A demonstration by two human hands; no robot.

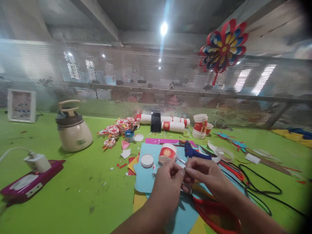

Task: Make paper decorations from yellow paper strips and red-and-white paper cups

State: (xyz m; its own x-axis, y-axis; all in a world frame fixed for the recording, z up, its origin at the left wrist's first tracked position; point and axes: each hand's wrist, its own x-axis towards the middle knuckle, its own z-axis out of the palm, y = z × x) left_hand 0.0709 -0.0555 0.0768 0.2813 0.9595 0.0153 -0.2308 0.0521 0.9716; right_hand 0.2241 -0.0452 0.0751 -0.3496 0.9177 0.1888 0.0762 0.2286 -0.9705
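My left hand point(169, 182) and my right hand point(209, 174) meet over the light blue paper point(143, 182), fingertips pinched close together. Whatever small piece lies between them is hidden by the fingers. Just beyond the left hand a red-and-white paper cup point(167, 152) lies tipped on the paper, and a round white disc point(147, 160) rests to its left. A blue glue gun point(197, 152) lies behind my right hand. Red-handled scissors point(216, 211) are under and in front of my right wrist.
Stacked paper cups point(200, 126), rolled cup sleeves point(173, 126) and a black phone-like object point(155, 122) stand at the back. Left are a kettle point(74, 131) and a purple power strip point(31, 182). A black cord point(263, 188) loops at right. A paper flower point(224, 48) hangs above.
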